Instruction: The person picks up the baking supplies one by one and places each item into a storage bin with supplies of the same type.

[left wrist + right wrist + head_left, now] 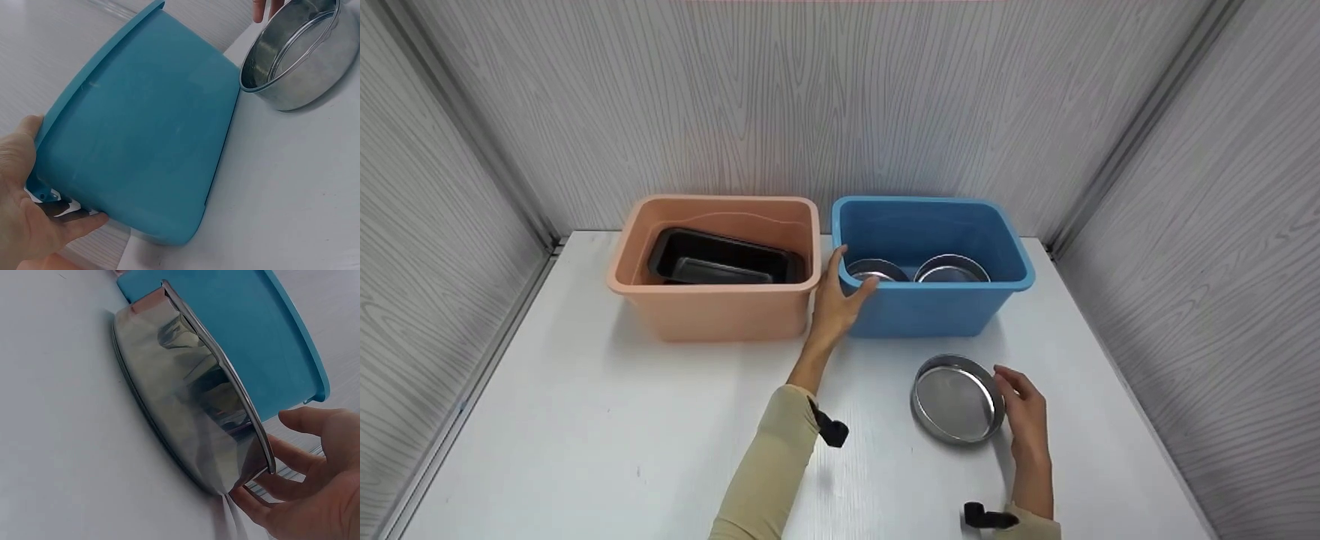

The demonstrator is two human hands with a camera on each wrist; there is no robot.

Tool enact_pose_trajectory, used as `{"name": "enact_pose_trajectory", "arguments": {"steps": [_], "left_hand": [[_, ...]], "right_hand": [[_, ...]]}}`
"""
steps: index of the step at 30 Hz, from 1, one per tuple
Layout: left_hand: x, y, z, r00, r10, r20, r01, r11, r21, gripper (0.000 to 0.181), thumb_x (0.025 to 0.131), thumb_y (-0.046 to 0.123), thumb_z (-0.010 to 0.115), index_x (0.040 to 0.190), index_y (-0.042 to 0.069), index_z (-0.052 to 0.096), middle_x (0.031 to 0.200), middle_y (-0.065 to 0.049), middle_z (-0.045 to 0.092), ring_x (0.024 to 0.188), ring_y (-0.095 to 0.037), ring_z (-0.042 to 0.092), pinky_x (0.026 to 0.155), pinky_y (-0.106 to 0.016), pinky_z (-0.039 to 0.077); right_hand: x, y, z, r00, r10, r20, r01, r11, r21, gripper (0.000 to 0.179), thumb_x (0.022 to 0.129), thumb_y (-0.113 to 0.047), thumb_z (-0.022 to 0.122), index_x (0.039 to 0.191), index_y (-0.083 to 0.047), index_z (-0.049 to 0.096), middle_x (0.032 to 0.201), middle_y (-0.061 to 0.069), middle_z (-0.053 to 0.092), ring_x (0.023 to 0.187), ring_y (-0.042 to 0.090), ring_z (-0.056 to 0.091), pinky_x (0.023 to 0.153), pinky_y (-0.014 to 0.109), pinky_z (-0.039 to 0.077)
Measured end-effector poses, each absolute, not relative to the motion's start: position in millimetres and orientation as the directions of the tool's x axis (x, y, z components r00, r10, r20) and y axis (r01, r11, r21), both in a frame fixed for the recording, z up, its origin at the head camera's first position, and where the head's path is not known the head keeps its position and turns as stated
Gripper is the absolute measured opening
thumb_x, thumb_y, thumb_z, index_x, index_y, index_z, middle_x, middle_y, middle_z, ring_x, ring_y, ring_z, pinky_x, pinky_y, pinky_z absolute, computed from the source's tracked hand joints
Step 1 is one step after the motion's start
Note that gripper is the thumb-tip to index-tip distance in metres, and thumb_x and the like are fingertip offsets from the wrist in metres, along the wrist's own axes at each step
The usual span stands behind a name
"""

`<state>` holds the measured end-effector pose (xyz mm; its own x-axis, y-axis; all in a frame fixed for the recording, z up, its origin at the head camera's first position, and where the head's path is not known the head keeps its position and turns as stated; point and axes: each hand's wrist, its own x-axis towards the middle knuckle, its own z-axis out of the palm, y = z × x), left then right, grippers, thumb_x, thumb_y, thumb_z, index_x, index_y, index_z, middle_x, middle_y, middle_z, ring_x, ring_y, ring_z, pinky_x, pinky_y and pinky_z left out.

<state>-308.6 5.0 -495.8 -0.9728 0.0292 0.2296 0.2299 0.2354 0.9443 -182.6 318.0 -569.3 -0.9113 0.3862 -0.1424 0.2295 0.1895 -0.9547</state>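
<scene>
My left hand [835,306] grips the front left corner of a blue plastic bin [926,311], with the thumb over its rim and the fingers bent around the side. Two round metal sieves [952,271] lie inside that bin, partly hidden by its front wall. Another round metal sieve [956,405] rests on the white table in front of the bin, its hollow side up. At this sieve's right edge is my right hand [1026,412]. In the right wrist view its fingertips [250,506] are against the outer wall, while the thumb stands apart from the rim.
Left of the blue bin stands a peach bin [720,315] holding dark rectangular loaf pans [727,255]. Both bins are near the grey wood-grain back wall [825,97]. Panels of the same pattern enclose the white table [660,435] on both sides.
</scene>
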Motion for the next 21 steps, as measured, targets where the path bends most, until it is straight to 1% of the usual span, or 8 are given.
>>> {"name": "enact_pose_trajectory", "arguments": {"steps": [2, 4, 8, 10, 13, 16, 21], "left_hand": [[-308.8, 5.3, -496.3, -0.972, 0.031, 0.231, 0.232, 0.234, 0.944, 0.084, 0.098, 0.038, 0.072, 0.166, 0.019, 0.026, 0.171, -0.011, 0.026, 0.157, -0.028, 0.024, 0.125, -0.054, 0.025], [-309.2, 5.5, -497.3, -0.973, 0.028, 0.231, 0.231, 0.240, 0.943, 0.084, 0.098, 0.039, 0.071, 0.166, 0.019, 0.026, 0.171, -0.010, 0.026, 0.157, -0.028, 0.024, 0.125, -0.053, 0.024], [-309.7, 6.1, -498.6, -0.974, 0.019, 0.226, 0.223, 0.251, 0.942, 0.084, 0.098, 0.040, 0.071, 0.166, 0.019, 0.026, 0.171, -0.010, 0.026, 0.157, -0.028, 0.024, 0.125, -0.053, 0.025], [-309.8, 6.3, -498.1, -0.976, 0.017, 0.219, 0.216, 0.256, 0.942, 0.085, 0.098, 0.042, 0.071, 0.166, 0.019, 0.026, 0.171, -0.009, 0.026, 0.157, -0.028, 0.025, 0.125, -0.053, 0.025], [-309.9, 6.7, -497.2, -0.977, 0.016, 0.215, 0.212, 0.255, 0.943, 0.085, 0.098, 0.042, 0.071, 0.166, 0.019, 0.026, 0.171, -0.009, 0.026, 0.157, -0.028, 0.025, 0.124, -0.053, 0.026], [-309.9, 6.9, -496.6, -0.978, 0.017, 0.209, 0.207, 0.243, 0.948, 0.085, 0.098, 0.041, 0.071, 0.166, 0.020, 0.025, 0.171, -0.009, 0.026, 0.157, -0.028, 0.026, 0.124, -0.055, 0.026], [-309.8, 7.3, -496.1, -0.978, 0.021, 0.207, 0.206, 0.236, 0.950, 0.085, 0.098, 0.041, 0.071, 0.166, 0.021, 0.025, 0.171, -0.010, 0.027, 0.157, -0.029, 0.026, 0.124, -0.055, 0.026]], "right_hand": [[-181.8, 317.4, -569.2, -0.912, 0.385, -0.144, 0.230, 0.188, -0.955, 0.042, 0.109, -0.026, 0.056, 0.143, -0.002, 0.058, 0.148, 0.018, 0.055, 0.135, 0.023, 0.049, 0.115, 0.039, 0.037], [-181.6, 317.2, -569.7, -0.913, 0.383, -0.139, 0.226, 0.191, -0.955, 0.041, 0.109, -0.026, 0.056, 0.142, -0.001, 0.059, 0.148, 0.018, 0.055, 0.136, 0.023, 0.049, 0.114, 0.038, 0.037], [-181.1, 315.9, -570.6, -0.916, 0.378, -0.136, 0.223, 0.196, -0.955, 0.041, 0.109, -0.029, 0.055, 0.140, -0.002, 0.061, 0.146, 0.018, 0.058, 0.129, 0.015, 0.052, 0.108, 0.032, 0.039], [-180.7, 314.4, -571.4, -0.916, 0.382, -0.125, 0.211, 0.193, -0.958, 0.040, 0.109, -0.029, 0.057, 0.137, -0.001, 0.063, 0.143, 0.017, 0.061, 0.123, 0.011, 0.054, 0.103, 0.028, 0.040], [-179.9, 312.5, -571.9, -0.915, 0.387, -0.111, 0.199, 0.195, -0.960, 0.041, 0.108, -0.030, 0.057, 0.132, 0.002, 0.066, 0.137, 0.017, 0.065, 0.120, 0.011, 0.056, 0.102, 0.025, 0.040], [-178.4, 311.8, -571.9, -0.919, 0.374, -0.123, 0.211, 0.204, -0.956, 0.043, 0.109, -0.031, 0.054, 0.131, 0.005, 0.066, 0.136, 0.018, 0.065, 0.127, 0.017, 0.055, 0.107, 0.027, 0.038], [-175.5, 312.1, -569.6, -0.926, 0.334, -0.173, 0.254, 0.217, -0.942, 0.047, 0.111, -0.032, 0.049, 0.137, 0.006, 0.062, 0.145, 0.024, 0.058, 0.143, 0.031, 0.047, 0.121, 0.041, 0.031]]}}
